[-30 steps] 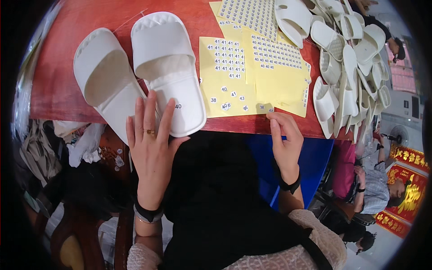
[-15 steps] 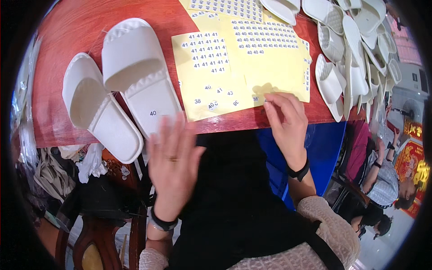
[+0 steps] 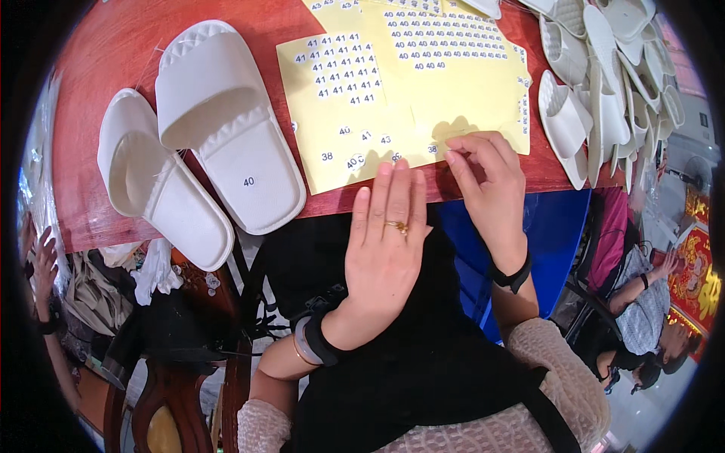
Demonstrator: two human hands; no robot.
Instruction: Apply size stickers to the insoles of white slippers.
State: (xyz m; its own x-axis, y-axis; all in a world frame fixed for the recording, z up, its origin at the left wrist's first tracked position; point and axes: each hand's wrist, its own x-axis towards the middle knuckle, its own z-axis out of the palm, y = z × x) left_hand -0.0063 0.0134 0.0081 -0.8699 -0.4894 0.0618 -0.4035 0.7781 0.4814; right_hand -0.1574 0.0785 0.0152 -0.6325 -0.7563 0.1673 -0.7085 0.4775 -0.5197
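Observation:
A pair of white slippers lies on the red table at the left: a larger-looking one [image 3: 249, 162] with a small number sticker [image 3: 248, 182] on its insole, and one tilted on its side [image 3: 185, 219]. To their right lies a yellow sticker sheet [image 3: 400, 113] with rows of number stickers and several loose ones along its near edge. My left hand [image 3: 387, 241], a ring on one finger, is stretched flat with its fingertips at that edge. My right hand [image 3: 492, 189] is curled over the sheet's near right part, thumb and index tips close together; whatever they pinch is too small to make out.
More white slippers [image 3: 596, 98] are heaped at the table's right. A blue plastic surface [image 3: 555, 241] shows below the table edge. A carved wooden chair [image 3: 170, 400] with bags stands at the lower left. Other people [image 3: 638, 302] are at the right, and another person's hand [image 3: 45, 264] shows far left.
My left hand has moved right, from beside the stickered slipper to the sheet's near edge. My right hand stays over the sheet. The view has shifted slightly.

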